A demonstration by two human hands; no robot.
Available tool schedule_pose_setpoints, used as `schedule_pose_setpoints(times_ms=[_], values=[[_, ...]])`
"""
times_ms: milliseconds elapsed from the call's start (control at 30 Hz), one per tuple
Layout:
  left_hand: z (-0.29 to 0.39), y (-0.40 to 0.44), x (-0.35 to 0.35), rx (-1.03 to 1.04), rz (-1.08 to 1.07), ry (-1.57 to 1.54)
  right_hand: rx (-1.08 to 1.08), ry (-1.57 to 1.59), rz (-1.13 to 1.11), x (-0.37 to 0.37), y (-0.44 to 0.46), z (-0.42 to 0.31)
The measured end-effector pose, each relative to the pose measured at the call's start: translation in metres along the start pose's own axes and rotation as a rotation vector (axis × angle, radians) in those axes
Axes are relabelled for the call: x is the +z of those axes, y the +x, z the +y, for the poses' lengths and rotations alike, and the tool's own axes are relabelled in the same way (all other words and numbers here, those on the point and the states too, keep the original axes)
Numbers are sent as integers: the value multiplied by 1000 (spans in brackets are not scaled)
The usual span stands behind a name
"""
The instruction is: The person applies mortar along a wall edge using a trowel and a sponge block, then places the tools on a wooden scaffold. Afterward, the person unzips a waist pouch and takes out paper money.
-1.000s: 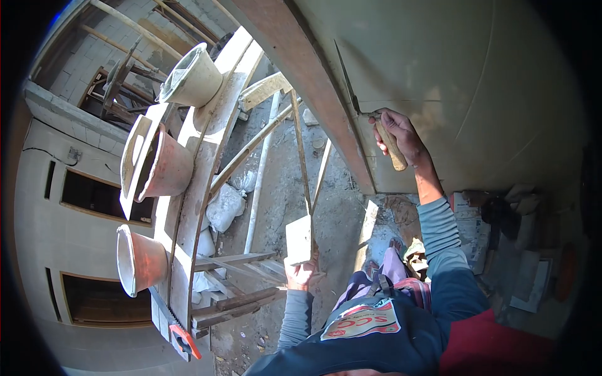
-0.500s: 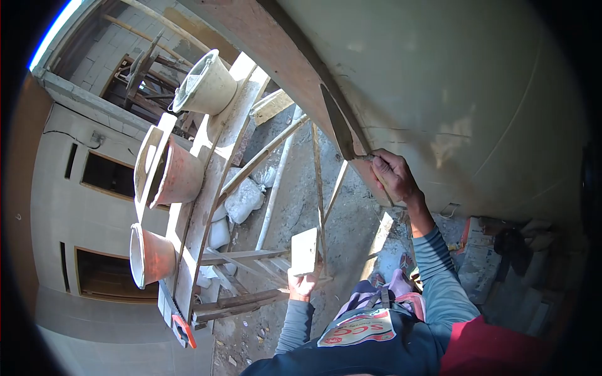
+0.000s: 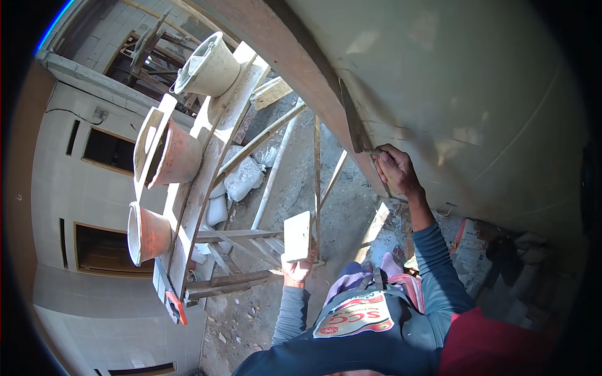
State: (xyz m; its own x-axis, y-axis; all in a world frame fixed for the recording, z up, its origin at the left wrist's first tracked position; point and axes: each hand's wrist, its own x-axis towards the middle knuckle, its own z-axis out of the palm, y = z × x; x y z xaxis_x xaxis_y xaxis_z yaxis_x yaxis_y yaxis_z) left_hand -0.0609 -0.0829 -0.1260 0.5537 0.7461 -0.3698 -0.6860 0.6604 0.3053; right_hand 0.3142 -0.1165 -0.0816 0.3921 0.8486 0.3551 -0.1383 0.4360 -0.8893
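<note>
My right hand point(image 3: 399, 170) is wrapped round the handle of a pointed trowel point(image 3: 352, 122). The trowel's long blade lies close along the edge where the smooth grey wall point(image 3: 439, 69) meets a brownish strip point(image 3: 301, 62); whether it touches cannot be told. Lower down, my left hand point(image 3: 297, 269) grips a small pale rectangular board point(image 3: 297, 235) from below, its flat face in sunlight. The fingers behind the board are mostly hidden.
A raised plank point(image 3: 213, 156) on wooden trestles carries a whitish bucket point(image 3: 213, 67), two reddish buckets point(image 3: 179, 156) point(image 3: 150, 235) and an orange-handled saw point(image 3: 172, 301). White sacks point(image 3: 243, 178) lie beneath. Slanting poles point(image 3: 276, 166) stand ahead. Bags and rubble point(image 3: 495, 250) lie right.
The trowel blade has turned and shifted slightly right along the wall edge, showing narrower. My right hand stays close to the same spot. The board in my left hand appears slightly higher and further left.
</note>
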Motion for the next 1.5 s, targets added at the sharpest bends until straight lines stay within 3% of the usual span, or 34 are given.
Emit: schedule_pose_setpoints(times_ms=[167, 400, 500, 733, 800, 867, 967, 1167, 1267, 1333, 1433, 1500], values=[[-8, -10, -6, 9, 17, -29, -1, -204, 2, -4, 24, 49], [-12, -17, -3, 15, -75, 29, 25, 15, -27, 5, -5, 19], [-14, -18, -4, 71, 29, 52, -39, -75, 2, 6, 27, -23], [-22, -21, 8, 63, -85, 25, -42, -165, -201, 6, 46, -35], [-21, -20, 6, 141, -7, 67, -38, -197, -167, 13, 25, -35], [-17, -23, 11, 115, -59, 51, -19, -107, -143, 10, 17, -13], [-19, -24, 10, 129, -72, 46, -2, -96, 77, 4, 22, 14], [-14, -27, -10, 125, -44, 52, -4, -150, -7, 5, 25, 37], [-18, -24, 5, 87, -124, 75, 24, -158, -46, 11, -4, 22], [-21, -24, 10, 157, -33, 88, -7, -63, 20, 18, 0, 9], [-19, -21, 3, 82, -43, 22, -56, -204, 77, 19, 32, -37], [-19, -18, 7, 13, -124, -21, -196, -337, 156, 25, 53, -46]])
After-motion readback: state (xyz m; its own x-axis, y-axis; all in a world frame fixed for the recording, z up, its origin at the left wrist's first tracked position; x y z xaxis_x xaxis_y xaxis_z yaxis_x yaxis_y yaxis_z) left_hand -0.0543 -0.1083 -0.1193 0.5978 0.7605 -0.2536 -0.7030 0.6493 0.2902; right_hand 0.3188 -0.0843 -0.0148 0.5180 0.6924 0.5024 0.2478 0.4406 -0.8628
